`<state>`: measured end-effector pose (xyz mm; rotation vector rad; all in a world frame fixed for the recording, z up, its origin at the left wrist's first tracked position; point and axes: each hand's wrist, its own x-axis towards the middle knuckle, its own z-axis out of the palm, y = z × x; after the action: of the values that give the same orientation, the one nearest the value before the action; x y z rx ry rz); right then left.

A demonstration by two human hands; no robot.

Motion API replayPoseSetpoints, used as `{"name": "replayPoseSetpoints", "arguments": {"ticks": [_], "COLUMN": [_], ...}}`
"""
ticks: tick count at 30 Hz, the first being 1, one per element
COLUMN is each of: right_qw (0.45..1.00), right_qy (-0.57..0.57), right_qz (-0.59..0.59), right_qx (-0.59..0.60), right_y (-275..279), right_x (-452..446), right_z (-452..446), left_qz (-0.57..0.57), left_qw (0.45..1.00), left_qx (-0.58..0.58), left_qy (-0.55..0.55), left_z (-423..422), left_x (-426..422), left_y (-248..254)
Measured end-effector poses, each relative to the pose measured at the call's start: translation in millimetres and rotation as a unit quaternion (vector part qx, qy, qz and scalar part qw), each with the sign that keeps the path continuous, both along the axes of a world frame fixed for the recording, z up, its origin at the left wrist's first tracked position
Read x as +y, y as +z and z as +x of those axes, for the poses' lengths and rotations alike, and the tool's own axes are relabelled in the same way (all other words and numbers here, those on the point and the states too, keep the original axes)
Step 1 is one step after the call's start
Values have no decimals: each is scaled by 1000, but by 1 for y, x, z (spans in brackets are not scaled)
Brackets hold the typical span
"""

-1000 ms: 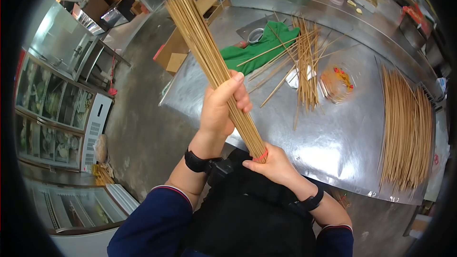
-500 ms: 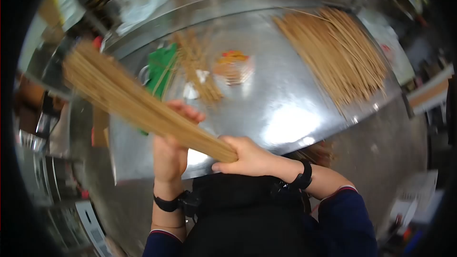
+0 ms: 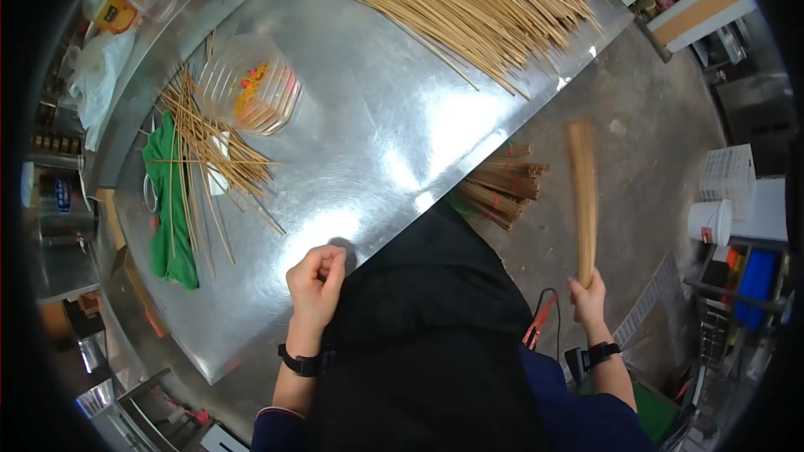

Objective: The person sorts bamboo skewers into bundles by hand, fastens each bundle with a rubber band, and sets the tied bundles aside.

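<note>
My right hand [image 3: 589,295] is closed round the lower end of a bundle of thin bamboo sticks [image 3: 582,192]. The bundle stands nearly upright in the view, out to the right over the floor, slightly blurred by motion. My left hand [image 3: 316,285] is at the metal table's front edge with its fingers curled in and thumb against them; nothing shows in it. Below the table edge, between my hands, are more bundles of sticks [image 3: 505,187] with red ties. A wide layer of loose bamboo sticks [image 3: 469,0] covers the table's far right part.
On the metal table [image 3: 360,117] lie a smaller pile of sticks [image 3: 222,155], a green cloth [image 3: 170,201] and a clear plastic container [image 3: 285,105] with orange and red bits. A plastic bag [image 3: 105,75] hangs at the back left. A white bucket [image 3: 710,222] stands at right.
My right hand has swung the stick bundle from over the table to the right, past its edge. My left hand has come off the bundle and curled. The view has turned right.
</note>
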<state>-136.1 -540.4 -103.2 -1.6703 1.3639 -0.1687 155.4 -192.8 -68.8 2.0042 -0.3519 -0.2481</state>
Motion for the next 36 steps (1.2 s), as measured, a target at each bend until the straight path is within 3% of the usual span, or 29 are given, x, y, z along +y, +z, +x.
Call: {"name": "replayPoseSetpoints", "arguments": {"ticks": [1,2,4,6,10,11,13,18,21,23,25,26,27,28,29,30,31,32,33,34,35,36], "right_qw": [996,996,963,935,837,836,727,675,646,715,751,686,656,608,648,671,685,770,818,823,854,847], "right_qy": [39,39,212,261,384,389,514,564,589,505,489,561,612,634,593,581,581,547,523,552,520,531], "right_qz": [12,17,-58,-102,-243,-243,-264,-275,-279,-326,-225,-335,-376,-352,-431,-417,-401,-297,-233,-134,15,12], "right_qx": [80,78,154,215,306,303,371,388,397,357,382,320,231,324,209,196,182,140,58,-14,18,21], "right_y": [-4,-13,-45,-69,-29,-20,-7,-23,-84,-151,-138,-229,-164,-155,-187,-146,-140,-109,-111,-104,-57,-42], "right_x": [4,0,-17,-39,-69,-77,-90,-81,-78,-90,-84,-126,-101,-94,-110,-85,-86,-69,-66,-65,-31,-17], "right_z": [1,5,22,49,130,149,182,251,262,260,259,230,234,246,230,237,235,239,232,226,230,227], "left_qz": [6,28,53,66,67,77,93,92,96,103,57,61,72,78,86,86,80,84,71,55,15,14], "left_qw": [1000,1000,998,996,995,992,986,984,983,982,987,987,986,986,983,980,978,977,979,982,979,979], "left_qx": [-1,-14,-30,-63,-60,-95,-134,-151,-156,-158,-149,-148,-150,-145,-161,-177,-192,-196,-189,-181,-202,-202], "left_qy": [-1,-4,-7,-7,32,30,25,19,11,25,22,3,-4,-3,-2,0,-7,22,0,-27,-29,-16], "left_z": [1,3,8,13,11,10,9,12,11,13,12,13,15,16,16,17,16,13,13,10,6,2], "left_x": [-2,-5,-9,-12,-6,-7,-10,-12,-11,-8,-11,-10,-7,-7,-4,-1,2,2,5,7,8,11], "left_y": [0,0,1,1,-4,-5,-4,-3,-4,-5,-6,-8,-8,-1,1,0,0,0,2,4,6,5]}}
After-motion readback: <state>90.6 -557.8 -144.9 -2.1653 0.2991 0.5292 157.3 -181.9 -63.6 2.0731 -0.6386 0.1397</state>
